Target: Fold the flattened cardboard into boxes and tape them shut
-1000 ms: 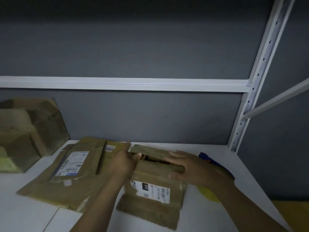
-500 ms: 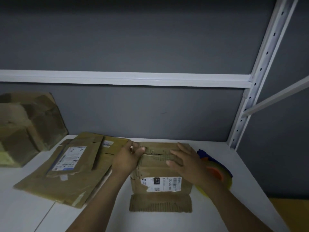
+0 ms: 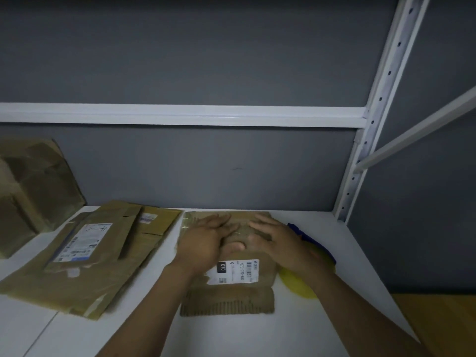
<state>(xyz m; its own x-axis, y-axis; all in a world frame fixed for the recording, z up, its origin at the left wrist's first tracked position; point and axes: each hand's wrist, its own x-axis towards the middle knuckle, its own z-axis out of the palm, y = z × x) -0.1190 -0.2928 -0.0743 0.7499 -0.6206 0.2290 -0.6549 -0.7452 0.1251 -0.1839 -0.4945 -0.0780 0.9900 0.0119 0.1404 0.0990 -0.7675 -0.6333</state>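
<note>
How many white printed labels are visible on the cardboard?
3: one label on the front of the central brown cardboard box, a large label on the left flattened sheet, a small label behind it. More may be hidden.

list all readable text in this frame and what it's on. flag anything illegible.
"070": white on black, sideways, on the white label on the box.
"070-070-A": beside it, same label; characters after that unsure.
Too blurred: the shipping label on the flattened cardboard, large marks and fine print alike.
Too small: the small sticker behind it.
</note>
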